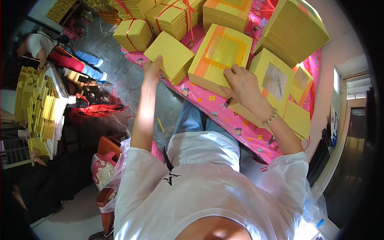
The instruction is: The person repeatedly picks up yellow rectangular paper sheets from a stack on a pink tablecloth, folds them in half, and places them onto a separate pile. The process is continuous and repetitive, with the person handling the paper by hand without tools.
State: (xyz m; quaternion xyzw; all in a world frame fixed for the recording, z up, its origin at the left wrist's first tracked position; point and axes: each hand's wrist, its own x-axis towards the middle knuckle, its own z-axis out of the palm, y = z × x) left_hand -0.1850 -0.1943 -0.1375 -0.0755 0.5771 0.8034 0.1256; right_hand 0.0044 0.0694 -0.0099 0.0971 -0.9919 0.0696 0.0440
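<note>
"Two bare hands over the pink-covered table [200,95]. How are they posed?"

"Right arm bent, bracelet [271,116] at the wrist; the right hand [245,87] is palm-down, fingers curled, though I can't tell if it grips. Left arm is stretched straight, its left hand [152,70] grasping the plain yellow stack [171,55] by the near-left edge."

"And beyond the right?"

"The foil-patched stack [223,48], just ahead, touching its fingers. Farther back, red-tied bundles [168,21]."

Head-worn fisheye, close overhead, facing down
</note>
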